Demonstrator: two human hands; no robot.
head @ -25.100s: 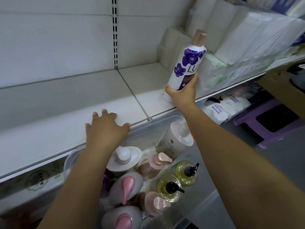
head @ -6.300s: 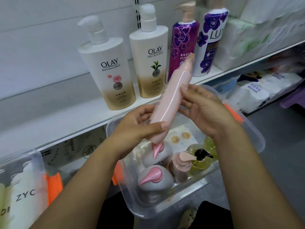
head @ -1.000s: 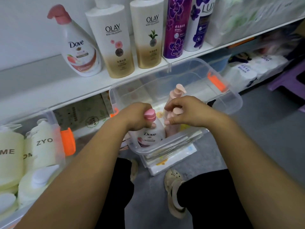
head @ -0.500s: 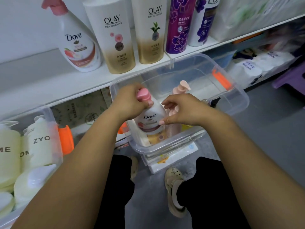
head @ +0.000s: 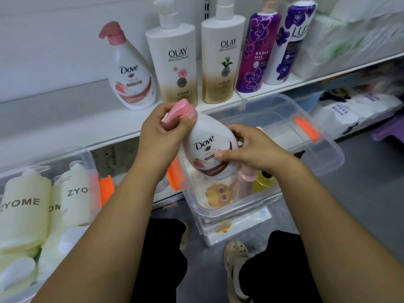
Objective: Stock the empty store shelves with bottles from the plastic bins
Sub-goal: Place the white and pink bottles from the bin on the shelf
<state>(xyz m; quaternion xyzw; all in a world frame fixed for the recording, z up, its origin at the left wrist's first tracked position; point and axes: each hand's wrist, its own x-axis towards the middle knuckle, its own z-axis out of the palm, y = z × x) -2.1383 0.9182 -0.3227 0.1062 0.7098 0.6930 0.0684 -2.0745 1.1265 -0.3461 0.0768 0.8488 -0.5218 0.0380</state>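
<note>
My left hand (head: 160,136) grips the pink pump and my right hand (head: 251,149) cups the body of a white teardrop-shaped plastic Dove bottle (head: 209,147), held tilted just above the clear plastic bin (head: 328,154). This looks like the bin-to-shelf carry. Next, I'd stand it upright on the white shelf (head: 65,132), left of the matching shelved bottle (head: 131,73).

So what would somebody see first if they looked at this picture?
Most likely the white Dove bottle, tilted in the middle above the clear plastic bin: the left hand grips its pink pump and the right hand holds its body. Behind, five bottles stand in a row on the white shelf, the purple-flowered Lux bottle at the right end standing out.
</note>
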